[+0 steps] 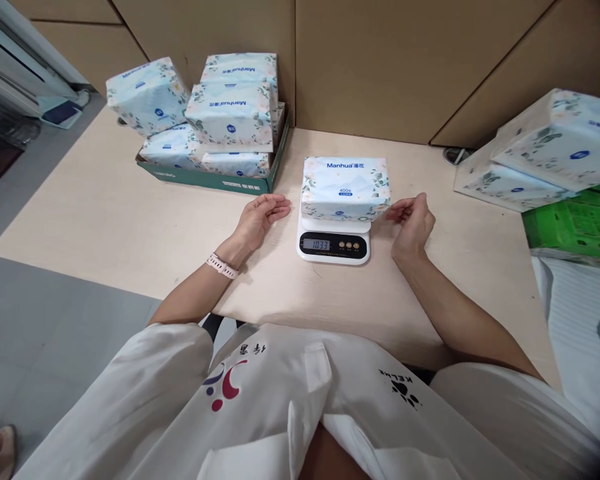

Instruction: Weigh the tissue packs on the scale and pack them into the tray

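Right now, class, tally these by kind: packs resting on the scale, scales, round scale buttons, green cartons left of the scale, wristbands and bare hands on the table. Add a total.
Pack on scale: 1
Scale: 1
Round buttons: 3
Green carton: 1
Wristband: 1
Hands: 2, left hand and right hand
Total: 9

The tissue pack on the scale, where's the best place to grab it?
Probably by the short ends of the tissue pack, left hand from the left, right hand from the right: it lies flat, long crosswise, and its right end juts past the scale.
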Tool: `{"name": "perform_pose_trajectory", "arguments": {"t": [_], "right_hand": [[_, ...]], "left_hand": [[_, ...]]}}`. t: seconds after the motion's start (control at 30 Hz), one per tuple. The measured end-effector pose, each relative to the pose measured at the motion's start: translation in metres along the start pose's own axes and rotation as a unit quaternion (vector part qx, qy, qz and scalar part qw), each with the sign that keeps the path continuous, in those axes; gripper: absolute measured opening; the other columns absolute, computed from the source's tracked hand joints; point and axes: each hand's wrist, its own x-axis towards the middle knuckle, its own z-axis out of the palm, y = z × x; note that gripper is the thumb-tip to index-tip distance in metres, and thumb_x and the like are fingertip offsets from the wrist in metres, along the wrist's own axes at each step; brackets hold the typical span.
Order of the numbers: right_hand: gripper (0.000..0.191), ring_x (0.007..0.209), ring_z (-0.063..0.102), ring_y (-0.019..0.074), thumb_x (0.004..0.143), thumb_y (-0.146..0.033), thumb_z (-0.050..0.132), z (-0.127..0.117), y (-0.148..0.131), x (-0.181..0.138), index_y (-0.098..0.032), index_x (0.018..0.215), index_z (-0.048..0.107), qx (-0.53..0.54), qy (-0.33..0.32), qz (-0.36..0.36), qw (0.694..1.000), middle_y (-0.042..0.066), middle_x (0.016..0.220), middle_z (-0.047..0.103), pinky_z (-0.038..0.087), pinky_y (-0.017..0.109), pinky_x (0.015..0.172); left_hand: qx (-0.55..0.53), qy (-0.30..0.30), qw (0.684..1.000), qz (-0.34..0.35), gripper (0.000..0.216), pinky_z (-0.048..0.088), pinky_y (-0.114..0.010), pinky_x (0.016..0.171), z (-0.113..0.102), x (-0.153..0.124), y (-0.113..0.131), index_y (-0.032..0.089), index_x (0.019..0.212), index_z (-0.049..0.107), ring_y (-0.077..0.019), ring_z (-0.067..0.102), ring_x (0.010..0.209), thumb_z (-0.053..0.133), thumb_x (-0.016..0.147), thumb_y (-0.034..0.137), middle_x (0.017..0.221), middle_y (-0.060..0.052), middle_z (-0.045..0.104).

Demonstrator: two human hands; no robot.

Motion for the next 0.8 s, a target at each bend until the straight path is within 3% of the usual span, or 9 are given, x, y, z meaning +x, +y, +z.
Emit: {"name": "perform_pose_trajectory", "arguments": {"t": [0.17, 0.4, 0.67, 0.8], "right_hand": [[0.070, 0.059, 0.057, 0.0134, 0.097, -0.084, 0.047, 0.003, -0.006, -0.003, -0.024, 0.065, 0.062, -0.007, 0.005, 0.004, 1.000, -0.001, 0.061, 0.057, 0.049, 0.032, 0.063], [0.058, 0.061, 0.057, 0.0147, 0.102, -0.065, 0.052, 0.003, -0.010, -0.006, -0.023, 0.065, 0.065, -0.002, 0.008, 0.011, 1.000, 0.002, 0.062, 0.060, 0.049, 0.034, 0.065], [0.060, 0.061, 0.057, 0.0137, 0.096, -0.073, 0.059, 0.003, -0.011, -0.007, -0.023, 0.064, 0.066, 0.004, 0.001, 0.000, 1.000, 0.000, 0.060, 0.060, 0.048, 0.031, 0.064], [0.060, 0.061, 0.056, 0.0131, 0.099, -0.071, 0.056, 0.004, -0.014, -0.009, -0.023, 0.064, 0.064, -0.006, 0.005, 0.006, 1.000, -0.001, 0.061, 0.059, 0.048, 0.031, 0.065]], "left_hand": [[-0.005, 0.002, 1.000, -0.001, 0.014, 0.061, -0.031, 0.100, 0.001, -0.001, 0.001, 0.012, 0.089, 0.075, -0.0137, 0.078, 0.088, 0.063, 0.095, 0.008, 0.093, -0.009, 0.082], [-0.002, -0.005, 1.000, 0.002, 0.015, 0.061, -0.031, 0.101, 0.001, -0.002, 0.001, 0.013, 0.089, 0.076, -0.0136, 0.079, 0.088, 0.064, 0.096, 0.009, 0.092, -0.008, 0.083], [-0.004, -0.008, 1.000, 0.005, 0.013, 0.061, -0.031, 0.099, 0.000, 0.000, 0.000, 0.012, 0.088, 0.076, -0.0135, 0.078, 0.088, 0.064, 0.094, 0.008, 0.091, -0.008, 0.082], [0.000, -0.008, 1.000, 0.003, 0.012, 0.060, -0.033, 0.103, 0.000, 0.000, 0.000, 0.012, 0.089, 0.075, -0.0137, 0.078, 0.089, 0.065, 0.094, 0.009, 0.093, -0.009, 0.082]]}}
